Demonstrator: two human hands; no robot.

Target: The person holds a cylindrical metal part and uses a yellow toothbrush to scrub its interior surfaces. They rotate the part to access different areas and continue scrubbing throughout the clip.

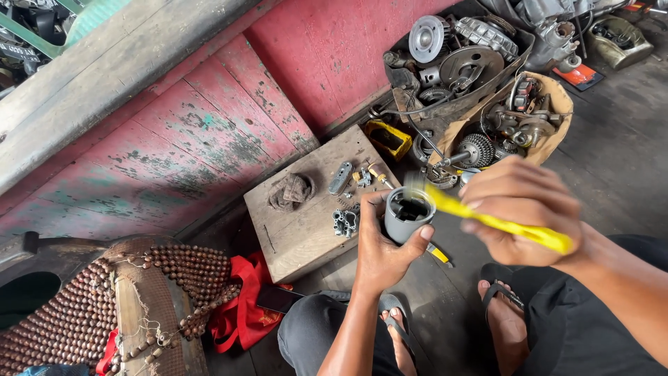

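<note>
My left hand (381, 251) grips a grey hollow metal cylinder (403, 217), like a piston, with its open end up, above the floor by a wooden block. My right hand (522, 209) holds a yellow-handled brush (501, 224) whose blurred tip reaches the cylinder's rim. The inside of the cylinder is dark.
The wooden block (306, 230) bears a dirty rag (291, 191), small metal parts (346, 221) and brass fittings. Boxes of engine parts (459, 63) and a sack of gears (515, 125) stand behind. A red cloth (240, 306) and a beaded seat cover (104, 306) lie left. My sandalled feet are below.
</note>
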